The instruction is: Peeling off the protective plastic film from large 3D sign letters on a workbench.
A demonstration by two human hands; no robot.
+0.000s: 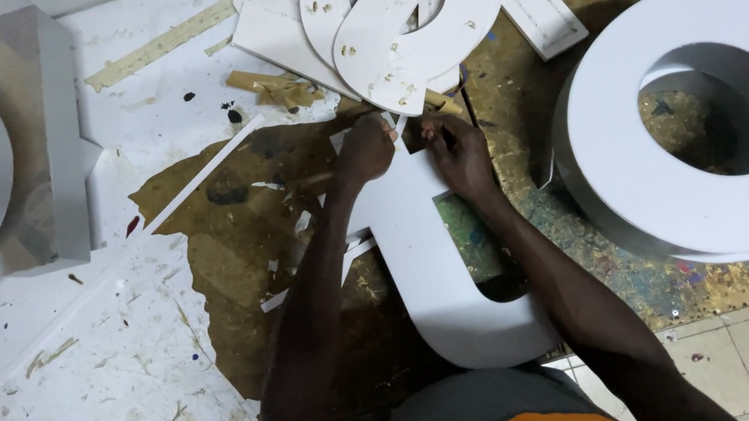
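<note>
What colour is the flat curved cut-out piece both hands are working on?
White: the flat curved cut-out, pressed at its top by the left hand and right hand, head view.

Sign-making workshop: cut white foam letters [422, 10], a built ring-shaped letter [716, 133], offcut strips [206, 173] on a paint-stained worktable [71, 393].
</note>
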